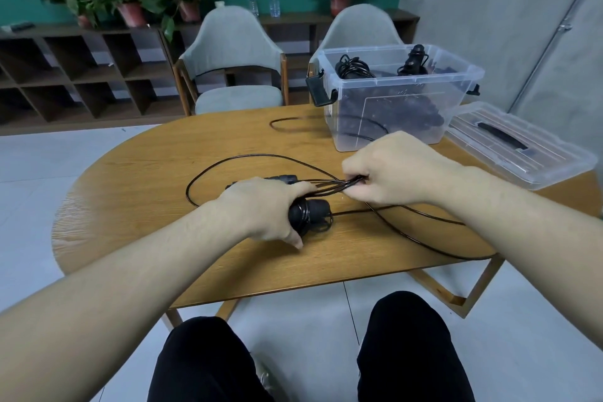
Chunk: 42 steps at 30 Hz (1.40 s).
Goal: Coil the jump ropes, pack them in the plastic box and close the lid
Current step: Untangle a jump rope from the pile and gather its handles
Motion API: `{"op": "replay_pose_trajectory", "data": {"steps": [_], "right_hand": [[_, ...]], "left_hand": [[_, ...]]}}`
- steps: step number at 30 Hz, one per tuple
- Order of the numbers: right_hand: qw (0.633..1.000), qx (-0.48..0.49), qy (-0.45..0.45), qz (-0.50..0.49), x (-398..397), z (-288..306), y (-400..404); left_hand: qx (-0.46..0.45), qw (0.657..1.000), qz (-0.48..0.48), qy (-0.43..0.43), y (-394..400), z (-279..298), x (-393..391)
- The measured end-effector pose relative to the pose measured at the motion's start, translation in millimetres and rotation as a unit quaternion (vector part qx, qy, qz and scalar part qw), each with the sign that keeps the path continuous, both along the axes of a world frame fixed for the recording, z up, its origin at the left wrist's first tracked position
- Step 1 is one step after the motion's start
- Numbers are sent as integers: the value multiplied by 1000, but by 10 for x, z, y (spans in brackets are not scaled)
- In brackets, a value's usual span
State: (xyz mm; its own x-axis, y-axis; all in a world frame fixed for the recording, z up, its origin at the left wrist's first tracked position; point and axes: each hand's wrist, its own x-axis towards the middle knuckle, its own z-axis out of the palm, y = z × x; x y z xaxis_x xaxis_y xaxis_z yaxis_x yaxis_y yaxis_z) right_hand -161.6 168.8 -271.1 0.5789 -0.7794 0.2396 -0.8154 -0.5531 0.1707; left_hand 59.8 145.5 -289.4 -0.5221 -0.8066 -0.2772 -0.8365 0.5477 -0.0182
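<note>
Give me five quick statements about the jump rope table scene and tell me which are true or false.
1. The plastic box is closed. False: it is open, and its lid lies on the table.
2. The left hand holds black handles. True.
3. The right hand rests empty. False: its fingers pinch rope strands.
4. Coiled ropes already lie in the box. True.
5. Both chairs are occupied. False: they are empty.
</note>
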Motion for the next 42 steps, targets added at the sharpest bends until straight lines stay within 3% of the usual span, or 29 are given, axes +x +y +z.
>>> {"op": "replay_pose_trajectory", "data": {"steps": [4, 7, 9, 12, 14, 17, 20, 27, 31, 33, 36, 39, 42], "right_hand": [[997, 10, -69, -24, 118, 3, 150], [992, 59, -109, -31, 182, -70, 231], [986, 91, -133, -31, 184, -171, 259], [981, 118, -151, -39, 183, -351, 301], [974, 137, -174, -44, 170, -460, 323], [954, 186, -228, -57, 170, -573, 342], [918, 230, -318, -52, 171, -605, 383], [861, 311, -401, -33, 111, -574, 375], [881, 325, -337, -62, -7, -597, 354], [886, 334, -312, -82, -125, -628, 367], [892, 335, -281, -110, -298, -659, 396], [887, 364, -258, -120, -409, -618, 392], [880, 382, -242, -141, -448, -486, 372]], "left_hand": [[-7, 989, 101, 106, -90, -45, 27], [37, 952, 173, 249, -161, -103, 79], [112, 892, 220, 380, -160, -112, 98], [259, 743, 281, 549, -140, -149, 81], [336, 665, 282, 604, -135, -181, 60], [408, 614, 242, 631, -77, -217, 18], [437, 625, 166, 625, -18, -226, 16], [458, 614, 111, 633, 86, -205, -36], [498, 571, 108, 644, 53, -227, -21], [517, 565, 91, 636, 35, -218, 40], [536, 616, 36, 577, 15, -195, 155], [565, 681, -17, 466, 41, -152, 201], [534, 761, -38, 368, 112, -115, 141]]}}
